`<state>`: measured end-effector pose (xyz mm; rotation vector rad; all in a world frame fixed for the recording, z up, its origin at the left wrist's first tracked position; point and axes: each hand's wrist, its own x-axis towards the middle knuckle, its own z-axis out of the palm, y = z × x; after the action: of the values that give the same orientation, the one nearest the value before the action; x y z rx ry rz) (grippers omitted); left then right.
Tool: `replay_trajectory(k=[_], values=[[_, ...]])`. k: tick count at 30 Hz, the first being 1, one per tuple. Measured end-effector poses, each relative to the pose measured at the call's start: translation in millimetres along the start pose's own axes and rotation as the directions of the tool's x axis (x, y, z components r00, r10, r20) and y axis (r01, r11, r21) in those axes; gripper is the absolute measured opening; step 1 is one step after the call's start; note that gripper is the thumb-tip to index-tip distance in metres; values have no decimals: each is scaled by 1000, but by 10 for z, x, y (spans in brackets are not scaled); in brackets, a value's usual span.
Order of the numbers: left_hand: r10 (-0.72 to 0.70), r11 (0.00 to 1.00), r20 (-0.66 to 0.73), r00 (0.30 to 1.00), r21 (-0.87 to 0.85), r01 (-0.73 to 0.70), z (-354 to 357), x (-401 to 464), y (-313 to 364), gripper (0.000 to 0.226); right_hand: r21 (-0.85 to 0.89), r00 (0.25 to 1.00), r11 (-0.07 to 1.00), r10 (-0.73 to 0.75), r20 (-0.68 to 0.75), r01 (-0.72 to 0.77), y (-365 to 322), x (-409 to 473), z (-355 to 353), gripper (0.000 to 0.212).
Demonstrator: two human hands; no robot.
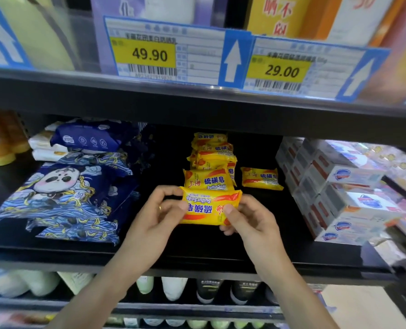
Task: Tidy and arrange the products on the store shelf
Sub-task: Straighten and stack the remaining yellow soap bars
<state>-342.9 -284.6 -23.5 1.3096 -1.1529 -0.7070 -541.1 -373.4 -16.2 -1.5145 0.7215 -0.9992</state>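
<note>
Held item: yellow sulfur soap bar (pixel 211 207), wrapper print upside down, raised just above the black shelf (pixel 197 248), in front of the soap stack.
Left hand (pixel 160 213): grip clenched on the bar's left end, fingers over the top edge, ring on one finger.
Right hand (pixel 249 217): grip clenched on the bar's right end, thumb on the front face.
Soap stack (pixel 210 160): same yellow bars piled unevenly, directly behind the held bar.
Stray bar (pixel 260 178): lying flat, alone, just right of the stack.
Wet wipe packs (pixel 64 193): dark blue, panda print, overlapping loosely at shelf left.
White soap boxes (pixel 339 184): stacked in rows at shelf right.
Price tags (pixel 173 52): on the shelf edge above, reading 49.90 and 29.00.
</note>
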Motion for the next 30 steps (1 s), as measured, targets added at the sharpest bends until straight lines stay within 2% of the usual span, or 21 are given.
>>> replay_trajectory(k=[2, 4, 10, 15, 18, 24, 30], values=[[5, 1000, -9, 1000, 7, -5, -32, 11, -15, 23, 26, 999, 1000, 14, -33, -13, -6, -1, -13, 26], [33, 999, -18, 999, 29, -33, -52, 22, -35, 28, 55, 998, 998, 31, -50, -28, -9, -2, -25, 25], [147, 978, 38, 988, 146, -151, -8, -49, -41, 81, 101, 997, 993, 60, -46, -55, -21, -11, -36, 26], [203, 963, 23, 979, 177, -204, -24, -49, -35, 85, 100, 997, 993, 66, -50, -61, -28, -13, -30, 23], [250, 928, 73, 965, 265, -261, 15, -73, -40, 89, 114, 996, 991, 72, -50, -66, -43, -17, -14, 26], [349, 872, 49, 936, 349, -343, 26, -64, -98, 77, 72, 997, 994, 82, 3, -82, -56, -22, 1, 33], [343, 890, 57, 937, 299, -344, 18, -58, -71, 51, 48, 996, 995, 92, 15, -93, -66, -11, -9, 28]])
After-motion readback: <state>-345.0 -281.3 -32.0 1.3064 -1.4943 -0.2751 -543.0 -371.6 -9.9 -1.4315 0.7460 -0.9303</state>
